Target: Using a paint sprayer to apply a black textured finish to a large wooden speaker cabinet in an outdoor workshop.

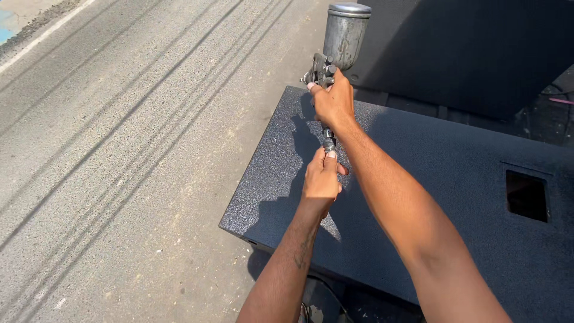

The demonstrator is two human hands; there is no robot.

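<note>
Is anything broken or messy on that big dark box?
Nothing looks broken or spilled. The dark speckled box has a neat rectangular hole near its right end, with straight edges, so it looks cut on purpose. The right hand grips the spray gun; the left hand holds the fitting below it.

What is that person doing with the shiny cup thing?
A person's right hand grips a grey metal spray gun with a round metal cup on top. The left hand holds the fitting at the bottom of its handle. Both are above a big dark speckled box standing on grey pavement.
</note>
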